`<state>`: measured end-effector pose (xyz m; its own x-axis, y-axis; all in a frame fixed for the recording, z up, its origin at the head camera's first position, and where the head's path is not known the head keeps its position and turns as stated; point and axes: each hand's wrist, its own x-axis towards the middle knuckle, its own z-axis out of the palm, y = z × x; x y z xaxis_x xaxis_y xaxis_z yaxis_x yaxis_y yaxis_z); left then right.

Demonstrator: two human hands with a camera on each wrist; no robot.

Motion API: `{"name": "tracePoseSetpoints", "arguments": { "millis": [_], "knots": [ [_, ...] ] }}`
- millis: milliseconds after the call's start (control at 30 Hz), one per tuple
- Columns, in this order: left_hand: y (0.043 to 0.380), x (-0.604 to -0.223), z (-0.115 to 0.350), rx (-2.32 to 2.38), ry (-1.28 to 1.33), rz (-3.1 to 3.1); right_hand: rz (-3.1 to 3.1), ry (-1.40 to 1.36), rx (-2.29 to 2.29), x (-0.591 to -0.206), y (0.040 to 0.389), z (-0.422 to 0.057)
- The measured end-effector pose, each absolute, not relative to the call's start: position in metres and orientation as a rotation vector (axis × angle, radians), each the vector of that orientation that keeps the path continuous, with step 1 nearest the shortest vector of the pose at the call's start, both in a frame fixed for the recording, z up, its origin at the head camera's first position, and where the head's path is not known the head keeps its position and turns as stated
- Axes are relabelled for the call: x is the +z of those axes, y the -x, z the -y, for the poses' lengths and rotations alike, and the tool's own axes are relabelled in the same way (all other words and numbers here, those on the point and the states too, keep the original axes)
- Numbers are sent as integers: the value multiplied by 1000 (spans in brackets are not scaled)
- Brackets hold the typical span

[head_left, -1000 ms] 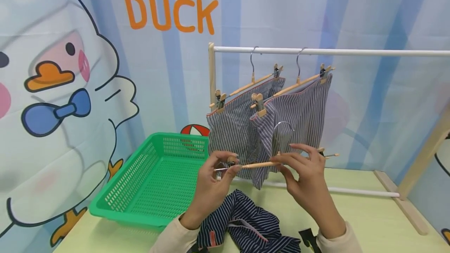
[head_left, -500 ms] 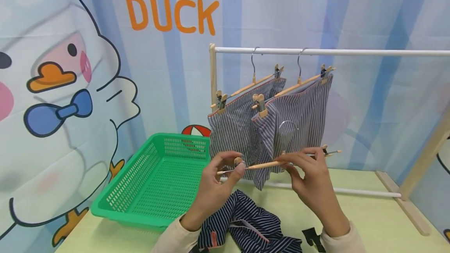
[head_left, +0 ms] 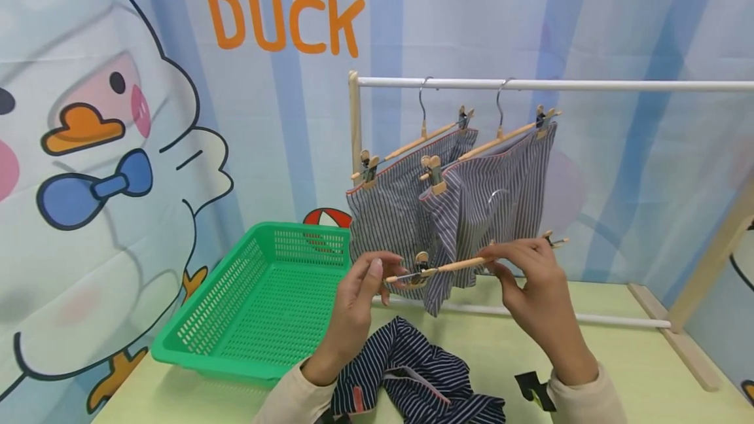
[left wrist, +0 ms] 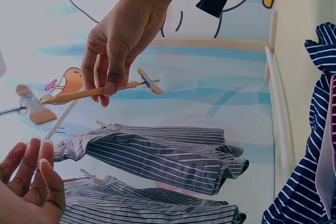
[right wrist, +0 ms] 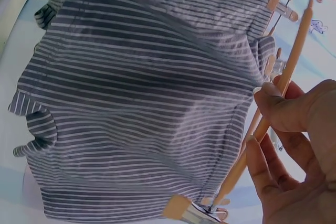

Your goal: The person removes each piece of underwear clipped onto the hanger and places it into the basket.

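Bare hanger [head_left: 462, 264]: against the head view of half a second ago, it has shifted rightward along with the right hand [head_left: 533, 283], and its left clip [head_left: 421, 265] now shows free of the left fingers.
Right hand: in the head view, it pinches the wooden bar between thumb and fingers, probably because a hold partway along steadies the hanger and leaves both clips free.
Left hand [head_left: 350, 303]: its fingers stand apart beside the bar's left end, gripping nothing; that nearness perhaps keeps the clip within reach.
Rack [head_left: 618, 86]: on its rail hang a rear garment [head_left: 385, 221] and a front garment [head_left: 506, 178], both pale and striped, each clipped at two points of the waist edge, likely so the waist spans the hanger and the cloth drops freely.
Dark garment [head_left: 438, 364]: crumpled on the table [head_left: 642, 368] below the hands, unclipped, which seems to put it close by.
Green basket [head_left: 212, 366]: stands left of the dark garment, apparently aside from the handwork.
Clips, left wrist view: the left clip hangs just above the left hand's half-bent fingers, with a gap; neither clip of the bare hanger carries cloth.
Bar, right wrist view: thumb and fingertips press it from opposite sides, which should check twisting; it slants past the waist edge of the front garment.
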<state>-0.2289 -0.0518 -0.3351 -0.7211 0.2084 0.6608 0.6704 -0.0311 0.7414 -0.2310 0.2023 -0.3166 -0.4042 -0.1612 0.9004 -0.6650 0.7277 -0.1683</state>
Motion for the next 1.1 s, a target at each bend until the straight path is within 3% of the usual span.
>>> {"name": "tracePoseSetpoints", "arguments": {
  "millis": [1100],
  "knots": [
    [230,-345,44,-1599,917,2196,1833,-458,752,-287,244,-248]
  ]
}}
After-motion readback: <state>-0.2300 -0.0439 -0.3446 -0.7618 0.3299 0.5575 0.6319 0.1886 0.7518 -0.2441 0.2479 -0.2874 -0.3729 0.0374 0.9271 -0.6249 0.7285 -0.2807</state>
